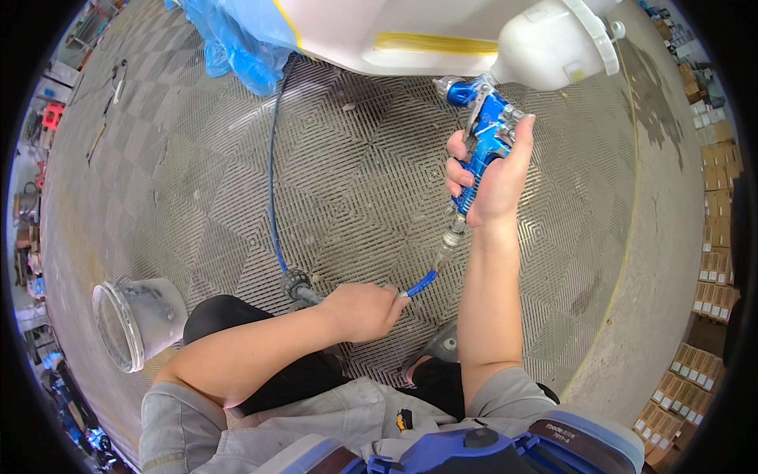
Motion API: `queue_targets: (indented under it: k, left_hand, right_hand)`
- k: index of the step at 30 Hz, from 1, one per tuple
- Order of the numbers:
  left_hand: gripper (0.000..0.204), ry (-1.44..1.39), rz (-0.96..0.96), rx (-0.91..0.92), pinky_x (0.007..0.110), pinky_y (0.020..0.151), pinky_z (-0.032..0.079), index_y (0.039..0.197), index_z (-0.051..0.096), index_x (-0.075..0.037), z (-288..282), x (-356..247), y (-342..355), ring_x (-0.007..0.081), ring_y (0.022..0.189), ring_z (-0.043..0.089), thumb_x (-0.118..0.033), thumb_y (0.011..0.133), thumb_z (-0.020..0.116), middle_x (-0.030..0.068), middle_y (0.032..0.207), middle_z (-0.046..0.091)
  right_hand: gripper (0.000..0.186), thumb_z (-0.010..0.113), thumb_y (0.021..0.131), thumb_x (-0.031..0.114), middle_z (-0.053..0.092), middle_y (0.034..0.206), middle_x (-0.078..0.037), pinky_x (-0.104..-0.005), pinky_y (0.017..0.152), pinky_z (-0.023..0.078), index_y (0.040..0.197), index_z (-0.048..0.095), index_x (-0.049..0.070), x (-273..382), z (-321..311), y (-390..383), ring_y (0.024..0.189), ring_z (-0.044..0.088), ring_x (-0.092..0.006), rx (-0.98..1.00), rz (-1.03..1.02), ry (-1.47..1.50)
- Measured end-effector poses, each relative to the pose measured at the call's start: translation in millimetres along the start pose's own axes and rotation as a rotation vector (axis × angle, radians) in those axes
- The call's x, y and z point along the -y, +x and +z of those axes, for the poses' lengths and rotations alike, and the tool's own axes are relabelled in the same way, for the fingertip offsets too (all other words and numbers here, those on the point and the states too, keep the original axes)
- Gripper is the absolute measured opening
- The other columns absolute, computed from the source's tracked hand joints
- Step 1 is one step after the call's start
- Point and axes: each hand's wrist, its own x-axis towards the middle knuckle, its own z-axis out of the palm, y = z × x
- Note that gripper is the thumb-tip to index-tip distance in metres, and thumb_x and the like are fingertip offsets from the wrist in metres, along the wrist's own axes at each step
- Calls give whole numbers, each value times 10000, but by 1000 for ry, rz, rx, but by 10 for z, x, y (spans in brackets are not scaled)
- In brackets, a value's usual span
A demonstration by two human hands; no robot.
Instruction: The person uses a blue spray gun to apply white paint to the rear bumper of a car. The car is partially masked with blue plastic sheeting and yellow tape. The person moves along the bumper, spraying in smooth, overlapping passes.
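Head view: my right hand [497, 186] is curled around the grip of the blue spray gun [487, 134], held above the grated floor [371, 182] near the white panel [442, 20]. My left hand [365, 310] is wrapped around the blue hose [422, 283], left of the gun and nearer me. The white cup [545, 47] is mounted and the hose coupled; set-up appears complete. No spray is visible; remaining work cannot be determined. Left of the gun: blue film [245, 47] farther off, bucket [162, 316] nearer me. The hose loop there may snag.
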Motion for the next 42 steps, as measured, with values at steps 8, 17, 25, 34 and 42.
queue_targets:
  k: [8,17,25,34,42]
  left_hand:
    - [466,1,12,-41,565,741,550,1021,625,-10,51,-49,130,459,798,693,-415,1097,409,241,808,708]
    - [491,91,-91,-54,562,746,560,974,658,12,154,66,206,454,805,707,-402,1090,421,244,819,714]
    - [413,121,-79,-95,539,729,576,1010,606,40,384,205,304,448,789,711,-355,1056,495,264,811,702]
    - [307,165,-189,-104,479,851,585,1096,570,87,361,304,397,423,1000,678,-200,993,543,271,1039,648]
    - [340,270,-257,44,463,935,572,1121,636,116,423,448,415,396,1100,642,-149,938,526,277,1129,664]
  right_hand:
    - [801,210,1022,775,583,740,-37,-279,409,342,888,561,67,99,-304,-57,454,399,-104,-150,-51,15]
    - [776,207,1042,748,555,738,-21,-265,411,364,899,548,66,-361,-369,-70,460,426,-99,-56,-129,30]
    - [819,185,1022,782,551,742,-13,-271,415,367,900,553,60,-572,-443,-39,459,423,-94,160,-66,4]
    - [859,117,1006,800,571,802,-31,-281,440,368,911,544,61,-760,-614,113,484,429,-115,-78,-253,23]
    - [910,191,935,891,542,808,-13,-271,453,376,967,530,48,-1277,-540,6,492,433,-93,126,-134,68]
